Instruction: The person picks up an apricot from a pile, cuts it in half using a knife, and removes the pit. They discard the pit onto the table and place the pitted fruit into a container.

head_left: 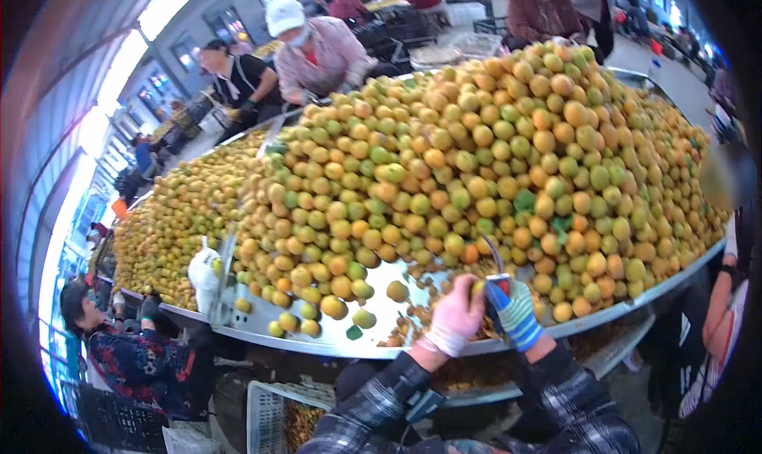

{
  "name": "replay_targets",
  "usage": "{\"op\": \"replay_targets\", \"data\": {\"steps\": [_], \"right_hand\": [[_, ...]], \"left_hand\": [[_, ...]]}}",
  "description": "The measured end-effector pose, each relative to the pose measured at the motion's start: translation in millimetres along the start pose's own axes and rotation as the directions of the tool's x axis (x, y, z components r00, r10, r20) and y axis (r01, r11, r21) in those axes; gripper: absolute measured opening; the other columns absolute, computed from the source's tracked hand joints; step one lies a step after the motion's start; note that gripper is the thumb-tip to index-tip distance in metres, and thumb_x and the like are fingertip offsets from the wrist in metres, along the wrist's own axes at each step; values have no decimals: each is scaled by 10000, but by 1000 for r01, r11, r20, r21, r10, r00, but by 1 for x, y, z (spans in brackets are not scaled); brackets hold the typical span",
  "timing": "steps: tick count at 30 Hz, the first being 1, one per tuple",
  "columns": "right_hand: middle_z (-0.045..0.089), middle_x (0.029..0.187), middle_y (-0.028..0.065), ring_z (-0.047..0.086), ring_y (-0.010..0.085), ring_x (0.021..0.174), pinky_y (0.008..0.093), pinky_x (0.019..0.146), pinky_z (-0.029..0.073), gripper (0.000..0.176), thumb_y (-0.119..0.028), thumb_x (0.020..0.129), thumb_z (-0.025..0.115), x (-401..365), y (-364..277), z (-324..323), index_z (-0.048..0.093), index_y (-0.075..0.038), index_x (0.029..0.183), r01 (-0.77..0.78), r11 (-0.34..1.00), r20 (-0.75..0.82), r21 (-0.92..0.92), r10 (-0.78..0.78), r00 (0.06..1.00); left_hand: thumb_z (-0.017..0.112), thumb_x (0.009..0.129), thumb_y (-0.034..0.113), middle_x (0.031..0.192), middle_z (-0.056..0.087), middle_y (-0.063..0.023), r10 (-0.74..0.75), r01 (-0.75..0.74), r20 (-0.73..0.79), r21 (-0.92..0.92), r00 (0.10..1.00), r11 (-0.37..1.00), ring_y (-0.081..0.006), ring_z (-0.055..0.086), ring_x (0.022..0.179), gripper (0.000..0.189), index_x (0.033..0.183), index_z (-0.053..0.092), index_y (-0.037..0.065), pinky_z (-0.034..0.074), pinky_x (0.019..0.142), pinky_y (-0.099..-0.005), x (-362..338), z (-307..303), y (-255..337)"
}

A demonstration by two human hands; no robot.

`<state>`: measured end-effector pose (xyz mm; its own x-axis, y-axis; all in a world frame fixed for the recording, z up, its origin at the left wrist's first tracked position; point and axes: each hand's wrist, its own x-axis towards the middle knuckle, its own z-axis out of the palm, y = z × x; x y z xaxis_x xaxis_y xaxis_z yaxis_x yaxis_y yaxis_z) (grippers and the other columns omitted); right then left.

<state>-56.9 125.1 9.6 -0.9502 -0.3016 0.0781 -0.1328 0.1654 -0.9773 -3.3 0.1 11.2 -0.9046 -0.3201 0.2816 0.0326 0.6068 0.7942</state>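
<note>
My left hand (458,317), in a pale pinkish glove, is closed around a small yellow fruit (477,295) at the front edge of the metal table (298,344). Close beside it on the right, my right hand (516,314), in a blue, white and yellow striped glove, grips a tool with a red and dark handle and a thin curved blade (494,253) pointing up. Brown scraps (413,324) lie under and left of my hands. A big heap of yellow-orange and green fruit (444,152) rises just behind them.
Loose fruits (334,307) lie at the front left, near a white bag (205,276) by a divider. A grey crate (266,414) stands below the table. Co-workers sit or stand behind the heap (317,57), at the left (143,351) and at the right edge (721,303).
</note>
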Motion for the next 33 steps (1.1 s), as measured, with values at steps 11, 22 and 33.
{"op": "replay_targets", "data": {"steps": [11, 22, 33], "right_hand": [[505, 554, -27, 414, 49, 532, 298, 440, 328, 411, -387, 867, 648, -6, 28, 10, 590, -29, 673, -83, 984, 13, 160, 82, 997], [601, 760, -14, 516, 65, 664, 237, 563, 434, 233, -241, 861, 668, 2, 66, 10, 606, -22, 911, -190, 876, 51, 443, 187, 981], [647, 836, 46, 617, 123, 702, 245, 598, 511, 273, -244, 876, 639, -2, 5, 10, 641, -4, 1007, -193, 862, 113, 470, 158, 981]], "left_hand": [[539, 930, 192, 733, 622, -176, -214, 212, 16, -202, 977, 956, -227, 646, 654, 205, 1049, 538, 26, 489, 580, -333, -15, 10, -3], [545, 893, 178, 679, 595, -213, -102, 99, -18, -119, 995, 988, -404, 612, 651, 263, 1122, 482, 63, 483, 569, -459, -16, -1, 11], [583, 873, 168, 770, 571, -39, -455, 462, 252, -770, 854, 440, -147, 559, 673, 265, 1112, 510, 80, 475, 603, -263, 8, -11, -10]]}}
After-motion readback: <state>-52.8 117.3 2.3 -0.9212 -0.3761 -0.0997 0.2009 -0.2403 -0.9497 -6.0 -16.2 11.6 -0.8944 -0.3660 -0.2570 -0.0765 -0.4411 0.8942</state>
